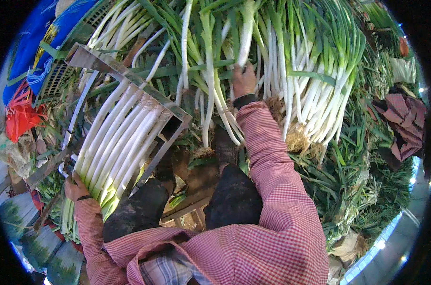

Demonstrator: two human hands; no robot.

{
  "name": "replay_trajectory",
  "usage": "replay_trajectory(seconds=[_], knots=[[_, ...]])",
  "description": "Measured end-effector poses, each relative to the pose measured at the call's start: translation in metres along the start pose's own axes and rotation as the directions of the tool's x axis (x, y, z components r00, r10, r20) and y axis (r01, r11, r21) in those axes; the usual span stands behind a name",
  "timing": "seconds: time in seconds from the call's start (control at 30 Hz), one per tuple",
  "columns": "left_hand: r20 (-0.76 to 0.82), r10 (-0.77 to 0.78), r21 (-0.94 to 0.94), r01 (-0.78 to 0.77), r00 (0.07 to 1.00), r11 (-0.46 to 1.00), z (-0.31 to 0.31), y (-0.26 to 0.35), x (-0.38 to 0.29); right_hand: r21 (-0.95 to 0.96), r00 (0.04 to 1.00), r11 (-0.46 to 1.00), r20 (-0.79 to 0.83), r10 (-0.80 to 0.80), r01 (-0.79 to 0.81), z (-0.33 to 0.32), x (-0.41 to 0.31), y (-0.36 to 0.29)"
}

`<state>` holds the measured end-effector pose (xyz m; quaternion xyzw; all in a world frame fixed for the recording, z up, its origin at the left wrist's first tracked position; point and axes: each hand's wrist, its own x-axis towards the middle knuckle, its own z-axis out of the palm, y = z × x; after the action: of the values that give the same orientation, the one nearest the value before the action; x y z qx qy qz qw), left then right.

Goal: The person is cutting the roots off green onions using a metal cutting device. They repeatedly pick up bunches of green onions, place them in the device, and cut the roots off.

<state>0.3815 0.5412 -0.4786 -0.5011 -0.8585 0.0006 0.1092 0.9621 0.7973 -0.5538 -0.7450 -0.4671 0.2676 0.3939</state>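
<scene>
Several long green onions [119,139] lie side by side on a metal frame [130,76] at the left, root ends against its upper bar. My left hand [76,188] rests at the left edge of this row, where the white stalks turn green; how firmly it holds them cannot be told. Up and to the right, my right hand [244,80] grips the white lower part of a thick green onion [246,35], whose leaves point away from me. A big heap of green onions [318,96] with hairy roots lies right of that hand.
A green plastic crate [55,80] and blue sheeting [26,53] are at the upper left, above a red plastic bag [23,117]. Cut green leaves [343,192] pile up on the right, beside a checked cloth [404,124]. A wooden stool or slatted piece [187,210] shows between my knees.
</scene>
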Motion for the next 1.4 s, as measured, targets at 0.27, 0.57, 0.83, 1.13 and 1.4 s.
replay_trajectory(seconds=[0.27, 0.57, 0.83, 1.13, 1.4], knots=[[0.041, -0.025, 0.059, 0.023, 0.999, 0.998, -0.002, 0.001, 0.002, 0.096, 0.982, 0.995, 0.185, -0.022, 0.004, 0.054, -0.100, 0.015], [0.065, -0.051, 0.059, 0.048, 0.997, 0.997, -0.007, 0.001, -0.002, -0.528, 0.976, 0.827, 0.191, -0.109, 0.195, -0.013, -0.005, 0.041], [-0.026, 0.008, 0.060, -0.007, 1.000, 0.998, 0.004, -0.008, 0.000, -0.694, 0.929, 0.719, 0.247, 0.275, -0.028, 0.003, 0.016, 0.060], [0.066, -0.068, 0.096, 0.061, 0.996, 0.993, -0.002, 0.000, 0.004, -0.468, 0.841, 0.883, 0.466, 0.274, -0.028, 0.034, -0.023, -0.019], [0.069, -0.072, 0.131, 0.063, 0.995, 0.989, 0.002, -0.006, 0.006, -0.085, 0.870, 0.941, 0.361, 0.335, -0.327, 0.027, -0.031, 0.050]])
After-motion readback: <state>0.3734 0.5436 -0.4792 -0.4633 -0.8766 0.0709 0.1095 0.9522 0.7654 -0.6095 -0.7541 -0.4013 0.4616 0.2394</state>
